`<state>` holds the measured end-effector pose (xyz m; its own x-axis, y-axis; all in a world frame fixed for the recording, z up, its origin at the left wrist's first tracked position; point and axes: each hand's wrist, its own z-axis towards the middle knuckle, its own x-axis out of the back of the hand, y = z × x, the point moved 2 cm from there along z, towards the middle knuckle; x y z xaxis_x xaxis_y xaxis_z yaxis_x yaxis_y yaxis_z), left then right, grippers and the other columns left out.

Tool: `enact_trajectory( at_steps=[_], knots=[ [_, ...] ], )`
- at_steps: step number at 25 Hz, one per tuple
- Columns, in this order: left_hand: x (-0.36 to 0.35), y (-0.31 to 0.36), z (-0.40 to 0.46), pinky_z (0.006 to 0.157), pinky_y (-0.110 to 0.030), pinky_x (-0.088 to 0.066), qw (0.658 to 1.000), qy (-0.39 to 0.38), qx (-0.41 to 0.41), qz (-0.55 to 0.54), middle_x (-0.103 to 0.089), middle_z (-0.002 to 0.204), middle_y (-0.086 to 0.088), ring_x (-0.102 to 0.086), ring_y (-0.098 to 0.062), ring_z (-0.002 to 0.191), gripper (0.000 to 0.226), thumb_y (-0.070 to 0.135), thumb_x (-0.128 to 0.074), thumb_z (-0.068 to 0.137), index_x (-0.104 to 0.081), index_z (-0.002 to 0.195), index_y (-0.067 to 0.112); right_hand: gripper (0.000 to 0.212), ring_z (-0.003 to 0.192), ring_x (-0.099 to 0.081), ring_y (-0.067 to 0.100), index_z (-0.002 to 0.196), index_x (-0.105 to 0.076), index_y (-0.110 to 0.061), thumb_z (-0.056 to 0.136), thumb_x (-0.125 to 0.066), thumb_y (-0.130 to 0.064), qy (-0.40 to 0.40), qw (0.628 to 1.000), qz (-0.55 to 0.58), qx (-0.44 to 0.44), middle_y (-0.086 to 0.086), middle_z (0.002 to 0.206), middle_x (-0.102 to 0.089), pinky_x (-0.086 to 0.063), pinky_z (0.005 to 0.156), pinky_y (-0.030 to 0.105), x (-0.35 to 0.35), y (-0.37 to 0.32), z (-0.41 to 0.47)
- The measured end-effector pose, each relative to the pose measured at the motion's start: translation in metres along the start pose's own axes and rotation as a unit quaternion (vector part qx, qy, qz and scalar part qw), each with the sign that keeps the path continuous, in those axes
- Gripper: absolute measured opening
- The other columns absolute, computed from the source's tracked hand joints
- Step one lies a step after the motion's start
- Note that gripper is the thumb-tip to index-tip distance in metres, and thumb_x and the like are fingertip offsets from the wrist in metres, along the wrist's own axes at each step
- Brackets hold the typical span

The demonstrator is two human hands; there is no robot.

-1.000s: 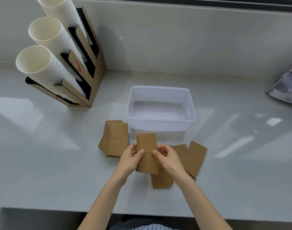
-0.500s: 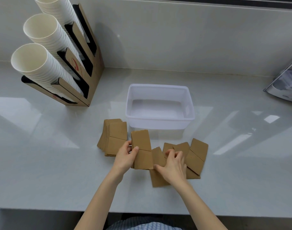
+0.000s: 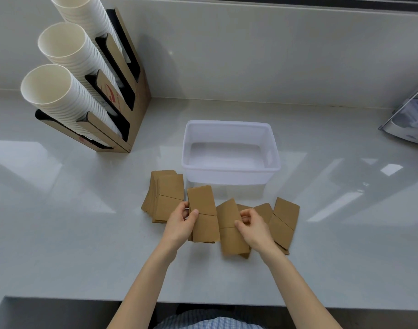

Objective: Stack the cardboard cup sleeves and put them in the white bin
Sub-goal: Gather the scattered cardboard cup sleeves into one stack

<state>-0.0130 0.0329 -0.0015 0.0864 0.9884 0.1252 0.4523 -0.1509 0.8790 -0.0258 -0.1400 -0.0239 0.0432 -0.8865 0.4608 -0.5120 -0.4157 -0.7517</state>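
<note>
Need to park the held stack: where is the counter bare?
Bare: counter left of the sleeve pile, below the cup holder; also right of the bin. Crowded: loose sleeves around both hands, directly before the bin.

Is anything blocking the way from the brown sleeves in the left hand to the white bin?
Nothing visible blocks it. The left hand holds a stack of sleeves just in front of the white bin, which is open on top and looks empty.

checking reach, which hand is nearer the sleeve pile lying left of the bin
Left. The left hand, gripping its own stack of sleeves, overlaps that pile's near corner; the right hand is beyond the held stack.
</note>
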Motion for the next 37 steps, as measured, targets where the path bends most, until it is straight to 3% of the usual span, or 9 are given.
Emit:
enact_trajectory(
  at_steps=[5,12,16,20,23,27,30,34,37],
  knots=[
    [-0.005,0.001,-0.002,0.066,-0.015,-0.044,1.0,-0.01,0.002,0.001,-0.059,0.1,0.004,-0.056,-0.007,0.086,0.018,0.017,-0.043,0.093,-0.048,0.11,0.018,0.021,0.093,-0.054,0.016,0.112,-0.052,-0.015,0.093,-0.046,-0.02,0.026,0.991,0.128,-0.001,0.002,0.104,-0.058,-0.045,0.068,0.022,0.02,-0.008,-0.002],
    [-0.014,0.002,-0.005,0.071,-0.02,-0.049,0.999,-0.041,0.012,0.008,-0.06,0.094,0.009,-0.056,-0.004,0.086,0.021,0.019,-0.042,0.093,-0.046,0.113,0.018,0.02,0.087,-0.059,0.012,0.109,-0.054,-0.014,0.089,-0.053,-0.017,0.0,0.975,0.22,0.01,-0.001,0.096,-0.063,-0.049,0.073,0.024,0.011,-0.017,-0.009],
    [-0.019,0.003,-0.006,0.088,-0.041,-0.051,0.999,-0.049,0.023,-0.001,-0.062,0.098,0.005,-0.059,-0.012,0.092,0.027,0.024,-0.041,0.093,-0.048,0.118,0.016,0.016,0.087,-0.057,0.018,0.099,-0.054,-0.019,0.084,-0.061,-0.018,0.01,0.984,0.173,0.025,-0.001,0.087,-0.057,-0.051,0.086,0.04,0.004,-0.012,-0.006],
    [-0.029,0.005,-0.008,0.085,-0.037,-0.051,0.997,-0.071,0.008,-0.021,-0.062,0.095,0.009,-0.06,-0.009,0.09,0.018,0.023,-0.045,0.092,-0.049,0.11,0.023,0.02,0.076,-0.054,0.013,0.099,-0.055,-0.02,0.081,-0.064,-0.022,0.0,0.992,0.124,0.038,-0.004,0.078,-0.054,-0.051,0.08,0.037,0.001,-0.01,-0.006],
    [-0.036,0.004,-0.007,0.082,-0.031,-0.05,0.998,-0.064,0.0,-0.016,-0.06,0.094,0.009,-0.059,-0.015,0.093,0.018,0.019,-0.045,0.092,-0.049,0.108,0.023,0.021,0.07,-0.051,0.006,0.101,-0.054,-0.018,0.082,-0.063,-0.023,-0.001,0.993,0.109,0.044,-0.005,0.077,-0.053,-0.046,0.069,0.024,0.003,-0.01,-0.007],
    [-0.042,0.004,-0.006,0.085,-0.031,-0.049,0.998,-0.061,0.01,-0.013,-0.059,0.095,0.009,-0.057,-0.015,0.096,0.017,0.018,-0.043,0.092,-0.048,0.108,0.023,0.019,0.078,-0.054,0.009,0.103,-0.056,-0.017,0.086,-0.057,-0.027,0.024,0.994,0.099,0.028,-0.005,0.085,-0.056,-0.043,0.066,0.019,0.016,-0.003,-0.005],
    [-0.043,0.003,-0.004,0.089,-0.033,-0.047,0.998,-0.061,0.016,-0.013,-0.058,0.1,0.005,-0.056,-0.018,0.101,0.017,0.019,-0.042,0.093,-0.048,0.109,0.023,0.022,0.085,-0.055,0.014,0.106,-0.056,-0.015,0.087,-0.055,-0.027,0.088,0.994,0.071,0.005,-0.009,0.083,-0.055,-0.044,0.073,0.025,0.041,0.008,0.0],
    [-0.046,0.001,-0.001,0.084,-0.03,-0.046,0.998,-0.056,0.02,-0.017,-0.057,0.096,0.009,-0.055,-0.017,0.099,0.019,0.019,-0.042,0.093,-0.047,0.111,0.022,0.055,0.118,-0.044,0.031,0.13,-0.037,-0.009,0.085,-0.057,-0.034,0.149,0.984,-0.052,-0.078,0.014,0.127,-0.044,-0.04,0.089,0.038,0.063,0.027,0.008],
    [-0.049,-0.001,0.001,0.081,-0.029,-0.047,0.998,-0.053,0.024,-0.018,-0.058,0.1,0.004,-0.056,-0.017,0.099,0.018,0.02,-0.042,0.092,-0.048,0.109,0.022,0.078,0.124,-0.031,0.04,0.137,-0.02,-0.002,0.082,-0.06,-0.039,0.153,0.969,-0.149,-0.123,0.027,0.134,-0.029,-0.037,0.099,0.043,0.061,0.033,0.011]
  ],
)
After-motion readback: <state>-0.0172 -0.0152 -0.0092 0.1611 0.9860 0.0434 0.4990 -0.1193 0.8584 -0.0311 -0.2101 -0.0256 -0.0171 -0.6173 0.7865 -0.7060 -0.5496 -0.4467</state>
